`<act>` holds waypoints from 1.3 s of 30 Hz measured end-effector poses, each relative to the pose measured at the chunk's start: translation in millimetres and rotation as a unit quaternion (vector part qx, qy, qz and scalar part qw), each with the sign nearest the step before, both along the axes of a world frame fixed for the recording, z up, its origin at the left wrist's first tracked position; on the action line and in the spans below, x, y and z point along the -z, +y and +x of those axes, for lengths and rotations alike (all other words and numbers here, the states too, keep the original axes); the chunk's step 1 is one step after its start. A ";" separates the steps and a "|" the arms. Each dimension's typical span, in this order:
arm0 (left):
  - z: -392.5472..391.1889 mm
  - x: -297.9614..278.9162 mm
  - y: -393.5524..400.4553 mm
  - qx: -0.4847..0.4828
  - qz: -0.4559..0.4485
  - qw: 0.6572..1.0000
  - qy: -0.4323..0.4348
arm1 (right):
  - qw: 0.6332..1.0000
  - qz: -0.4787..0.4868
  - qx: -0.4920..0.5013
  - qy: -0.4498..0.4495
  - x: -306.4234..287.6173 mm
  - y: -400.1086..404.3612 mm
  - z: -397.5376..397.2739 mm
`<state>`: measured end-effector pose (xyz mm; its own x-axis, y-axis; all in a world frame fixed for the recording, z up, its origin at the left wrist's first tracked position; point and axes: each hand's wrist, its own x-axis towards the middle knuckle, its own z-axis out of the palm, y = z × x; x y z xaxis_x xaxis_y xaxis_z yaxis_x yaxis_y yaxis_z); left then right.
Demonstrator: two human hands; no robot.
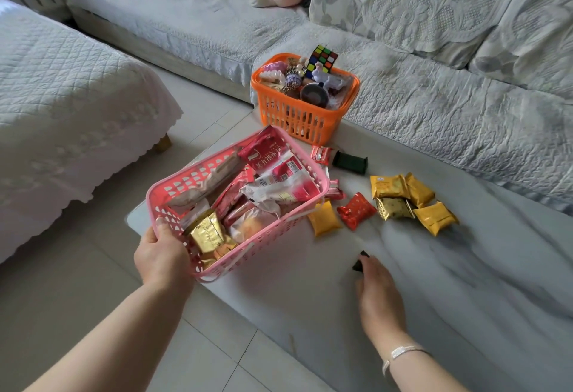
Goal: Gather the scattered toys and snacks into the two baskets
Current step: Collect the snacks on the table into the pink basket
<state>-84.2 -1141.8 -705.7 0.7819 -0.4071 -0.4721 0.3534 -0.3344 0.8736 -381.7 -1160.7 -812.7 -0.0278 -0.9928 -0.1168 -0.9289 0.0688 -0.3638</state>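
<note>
Snack-gathering step: left hand (pixel 161 255) grips the pink plastic basket (pixel 313 171) rim; right hand (pixel 376 292) pinches a small dark wrapped snack (pixel 359 263), which next goes into the basket.

I see a pink basket (pixel 173 187) and an orange basket (pixel 297 118). Yellow packets (pixel 434 219) and a red one (pixel 356 210) sit on my white table (pixel 310 298). Multicoloured cube (pixel 322 58) up top.

Pale tiled floor (pixel 93 314), grey quilted corner sofa (pixel 434 106), daylight.

grey sofa (pixel 434 106), quilted bed (pixel 62 81), white table (pixel 310 298)
</note>
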 end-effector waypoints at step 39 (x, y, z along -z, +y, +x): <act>18.9 -0.1 -17.5 -0.027 0.011 0.999 -0.024 | 0.981 -0.174 -0.072 -0.042 -82.3 -98.1 72.7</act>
